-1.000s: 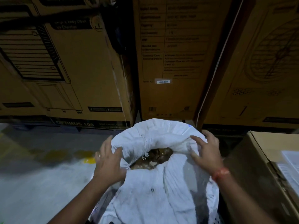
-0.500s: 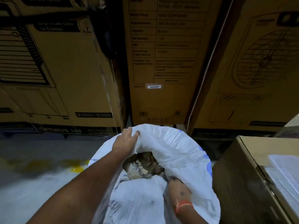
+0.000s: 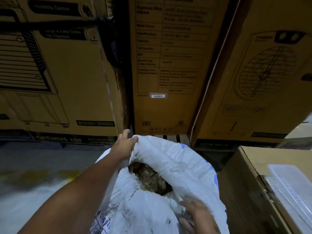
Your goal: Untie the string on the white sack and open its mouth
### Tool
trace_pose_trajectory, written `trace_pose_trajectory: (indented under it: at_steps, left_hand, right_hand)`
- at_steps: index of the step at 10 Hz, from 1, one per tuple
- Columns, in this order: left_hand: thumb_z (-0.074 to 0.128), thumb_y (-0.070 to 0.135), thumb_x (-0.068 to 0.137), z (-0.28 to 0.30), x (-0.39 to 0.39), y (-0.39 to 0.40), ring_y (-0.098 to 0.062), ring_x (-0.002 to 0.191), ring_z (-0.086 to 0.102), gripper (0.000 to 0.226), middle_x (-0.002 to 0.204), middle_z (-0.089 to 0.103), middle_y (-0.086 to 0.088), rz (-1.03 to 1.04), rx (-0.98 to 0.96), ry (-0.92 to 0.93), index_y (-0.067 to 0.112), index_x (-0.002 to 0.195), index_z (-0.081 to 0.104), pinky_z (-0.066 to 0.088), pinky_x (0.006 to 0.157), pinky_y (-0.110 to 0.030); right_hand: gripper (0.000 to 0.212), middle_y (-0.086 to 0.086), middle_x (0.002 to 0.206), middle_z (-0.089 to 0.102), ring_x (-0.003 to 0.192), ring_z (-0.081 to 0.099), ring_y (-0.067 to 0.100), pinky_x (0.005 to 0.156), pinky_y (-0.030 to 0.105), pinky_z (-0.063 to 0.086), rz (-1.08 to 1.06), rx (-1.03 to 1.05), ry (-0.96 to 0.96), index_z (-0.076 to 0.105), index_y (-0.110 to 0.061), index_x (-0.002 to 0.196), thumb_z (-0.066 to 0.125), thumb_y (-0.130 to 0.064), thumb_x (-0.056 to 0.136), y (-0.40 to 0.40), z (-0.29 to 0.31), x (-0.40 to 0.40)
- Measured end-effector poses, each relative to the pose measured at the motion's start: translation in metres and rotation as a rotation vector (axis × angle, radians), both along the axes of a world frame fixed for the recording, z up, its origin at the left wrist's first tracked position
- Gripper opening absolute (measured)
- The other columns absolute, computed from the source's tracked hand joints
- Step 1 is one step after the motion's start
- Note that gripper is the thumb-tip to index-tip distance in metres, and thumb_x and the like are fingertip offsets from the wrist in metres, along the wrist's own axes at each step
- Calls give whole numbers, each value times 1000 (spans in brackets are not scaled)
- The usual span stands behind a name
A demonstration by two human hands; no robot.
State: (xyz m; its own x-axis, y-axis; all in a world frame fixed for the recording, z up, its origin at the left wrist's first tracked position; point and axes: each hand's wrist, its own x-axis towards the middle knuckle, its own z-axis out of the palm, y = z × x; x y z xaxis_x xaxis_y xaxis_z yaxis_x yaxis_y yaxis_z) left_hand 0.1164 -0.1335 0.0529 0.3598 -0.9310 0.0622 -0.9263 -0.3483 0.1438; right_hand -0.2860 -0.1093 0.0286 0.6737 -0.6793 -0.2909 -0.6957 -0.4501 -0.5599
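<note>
The white sack (image 3: pixel 177 164) stands on the floor at the bottom centre with its mouth parted. Brown lumpy contents (image 3: pixel 150 179) show inside the gap. My left hand (image 3: pixel 125 144) reaches forward and grips the far rim of the sack at its top left. My right hand (image 3: pixel 194 211), blurred, is low at the near right rim with its fingers on the fabric; whether they pinch it is unclear. No string is visible.
Tall printed cardboard cartons (image 3: pixel 168 65) form a wall just behind the sack. Another carton (image 3: pixel 249 174) with a white sheet on top stands close at the right. Grey floor (image 3: pixel 42 166) with a yellow mark lies to the left.
My left hand went from the near left side to the far rim and lifted it. My right hand dropped from the right side to the near rim. The mouth is wider.
</note>
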Motion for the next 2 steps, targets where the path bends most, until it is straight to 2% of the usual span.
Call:
trace_pose_trajectory:
  at_steps: [1,2]
  left_hand:
    - [75,23,86,17,-9,24,-38,140,37,67,165,15,-11,-22,-23,82,31,148,51,52,103,-44]
    - [76,33,86,19,-19,50,-36,142,37,71,166,14,-12,-2,-27,120,29,151,50,47,111,-44]
  right_hand:
    - [33,-16,103,50,91,55,-2,90,6,43,-67,-161,-44,49,-57,117,63,-41,92,-1,6,11]
    - [49,-22,98,48,88,54,-3,83,6,42,-43,-209,-139,55,-49,131,62,-54,83,3,18,14]
